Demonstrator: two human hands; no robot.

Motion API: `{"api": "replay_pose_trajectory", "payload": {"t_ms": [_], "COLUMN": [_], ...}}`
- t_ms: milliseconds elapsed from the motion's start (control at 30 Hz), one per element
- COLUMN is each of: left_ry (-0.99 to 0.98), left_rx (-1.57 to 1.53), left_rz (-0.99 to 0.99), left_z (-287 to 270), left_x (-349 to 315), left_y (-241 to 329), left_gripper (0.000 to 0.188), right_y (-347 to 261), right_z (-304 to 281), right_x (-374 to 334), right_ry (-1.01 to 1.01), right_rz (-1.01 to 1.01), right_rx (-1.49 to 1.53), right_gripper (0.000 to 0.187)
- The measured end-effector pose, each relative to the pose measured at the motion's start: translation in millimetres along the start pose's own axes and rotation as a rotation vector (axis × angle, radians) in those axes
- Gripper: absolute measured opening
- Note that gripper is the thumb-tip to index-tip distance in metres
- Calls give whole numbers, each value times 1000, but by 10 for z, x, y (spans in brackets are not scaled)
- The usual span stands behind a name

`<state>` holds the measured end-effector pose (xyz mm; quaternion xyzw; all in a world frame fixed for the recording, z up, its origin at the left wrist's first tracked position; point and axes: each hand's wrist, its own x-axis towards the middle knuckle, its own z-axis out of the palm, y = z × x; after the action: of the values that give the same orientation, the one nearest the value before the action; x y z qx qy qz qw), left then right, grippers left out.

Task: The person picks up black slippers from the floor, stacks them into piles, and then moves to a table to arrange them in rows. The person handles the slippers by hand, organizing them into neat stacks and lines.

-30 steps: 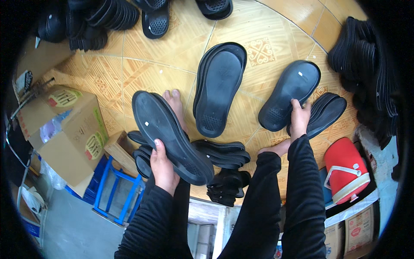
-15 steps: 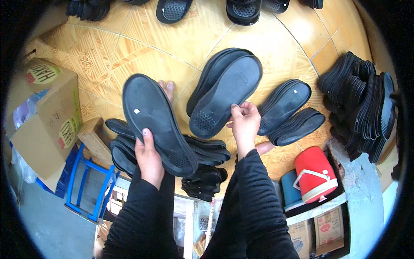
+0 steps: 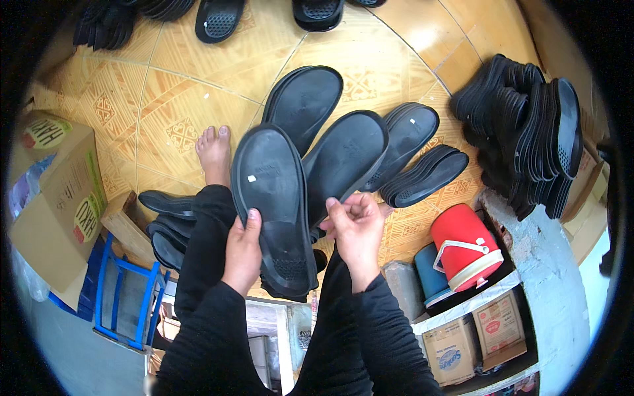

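My left hand (image 3: 243, 254) grips black shoe soles (image 3: 269, 178), held upright as a stack with a small white sticker on the front one. The thumb lies on its face. Between the thumb and fingers of my right hand (image 3: 356, 231) is the edge of another black sole (image 3: 350, 148), tilted beside the stack. Its lower end is partly hidden behind the left-hand stack. Just beyond, a stack of soles (image 3: 307, 105) lies on the tiled floor. Two more stacks lie to its right, a stickered one (image 3: 416, 125) and a lower one (image 3: 429, 178).
A tall pile of soles (image 3: 564, 132) stands at the right, with a red jug (image 3: 465, 244) nearer me. An open cardboard box (image 3: 59, 204) and a blue metal frame (image 3: 142, 297) are at the left. More soles (image 3: 219, 20) lie along the far side.
My right hand has lifted a sole off the floor stack and brought it toward me, beside the left-hand soles. The left-hand soles are now more upright. The view has shifted.
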<state>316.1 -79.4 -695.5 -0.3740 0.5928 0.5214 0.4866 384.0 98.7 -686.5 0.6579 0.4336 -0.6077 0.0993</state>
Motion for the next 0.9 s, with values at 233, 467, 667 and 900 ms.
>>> {"api": "replay_pose_trajectory", "payload": {"t_ms": [233,467,667,900], "left_ry": [-60,49,89,140], "left_rx": [243,309,37,7], "left_rz": [-67,-38,-54,-6], "left_z": [41,71,195,479], "left_x": [-31,-131,-200,-157], "left_y": [-269,-463,-381,-527], "left_gripper": [46,40,43,53], "right_y": [344,1110,1168,876], "right_z": [-531,-1388,-2529,-2878], "right_x": [-116,-22,466,1627], "right_ry": [-127,259,548,468], "right_rz": [49,52,-185,-108], "right_rx": [175,99,13,-150], "right_gripper": [9,11,16,26]}}
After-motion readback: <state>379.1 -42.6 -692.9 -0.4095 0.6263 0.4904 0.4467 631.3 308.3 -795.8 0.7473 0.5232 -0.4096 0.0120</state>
